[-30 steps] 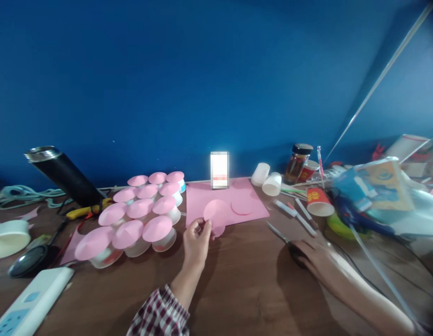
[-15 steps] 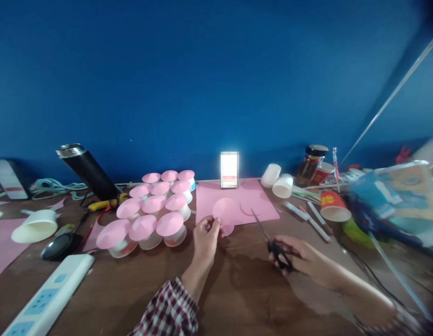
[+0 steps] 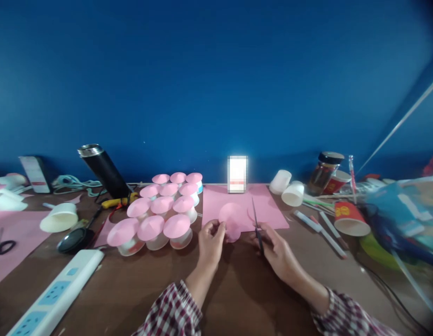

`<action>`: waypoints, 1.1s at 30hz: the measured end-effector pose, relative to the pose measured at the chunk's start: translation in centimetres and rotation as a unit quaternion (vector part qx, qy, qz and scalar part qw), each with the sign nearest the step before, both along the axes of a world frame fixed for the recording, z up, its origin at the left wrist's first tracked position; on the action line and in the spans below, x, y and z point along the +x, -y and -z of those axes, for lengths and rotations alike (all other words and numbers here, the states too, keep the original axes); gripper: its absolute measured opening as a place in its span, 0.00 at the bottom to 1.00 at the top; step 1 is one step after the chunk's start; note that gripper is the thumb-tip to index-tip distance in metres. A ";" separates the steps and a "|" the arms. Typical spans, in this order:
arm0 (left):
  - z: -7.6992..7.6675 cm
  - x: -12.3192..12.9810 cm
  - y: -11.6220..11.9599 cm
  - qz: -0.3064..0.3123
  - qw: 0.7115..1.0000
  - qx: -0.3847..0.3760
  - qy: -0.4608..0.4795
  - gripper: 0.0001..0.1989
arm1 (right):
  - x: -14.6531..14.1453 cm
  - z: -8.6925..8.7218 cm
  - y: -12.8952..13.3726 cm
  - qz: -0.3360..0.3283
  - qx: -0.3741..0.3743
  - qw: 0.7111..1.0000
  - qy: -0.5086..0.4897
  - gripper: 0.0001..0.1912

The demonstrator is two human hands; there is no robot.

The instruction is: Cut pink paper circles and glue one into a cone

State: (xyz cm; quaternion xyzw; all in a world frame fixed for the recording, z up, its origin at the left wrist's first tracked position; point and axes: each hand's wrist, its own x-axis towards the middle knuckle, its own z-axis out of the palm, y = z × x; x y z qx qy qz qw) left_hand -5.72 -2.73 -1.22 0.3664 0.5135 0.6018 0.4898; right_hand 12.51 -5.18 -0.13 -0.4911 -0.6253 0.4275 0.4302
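Note:
My left hand pinches the edge of a pink paper cutout, which has a round upper part and a smaller rounded part below. Behind it lies a larger pink sheet with a thin curved strip on it. Dark scissors are in my right hand, fingers closed round the handles. Their blades point up and away, to the right of the cutout and apart from it. Just left of my left hand stand rows of paper cups topped with pink paper cones.
A lit phone leans against the blue wall. White cups, markers, a red cup and a jar stand or lie to the right. On the left are a black flask, a mouse and a power strip.
My right hand has brought the scissors left, nearer the cutout, and their blades have turned more upright. The view has shifted slightly left. My left hand keeps its pinch.

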 end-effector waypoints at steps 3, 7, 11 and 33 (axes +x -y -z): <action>-0.2 0.1 0.0 -0.006 1.000 -0.012 0.014 0.14 | 0.4 -0.2 0.3 0.012 0.017 0.999 0.040 0.17; -0.9 0.0 0.0 -0.024 0.995 -0.032 0.087 0.15 | 0.5 -1.5 0.7 -0.009 0.005 0.999 0.048 0.14; -1.5 -0.4 0.0 -0.042 0.981 -0.079 0.172 0.16 | 0.8 -1.8 1.2 -0.061 -0.064 0.996 -0.001 0.16; -2.0 0.6 0.8 -0.019 0.977 -0.106 0.185 0.16 | 0.1 -1.1 1.4 -0.111 -0.131 0.985 -0.004 0.18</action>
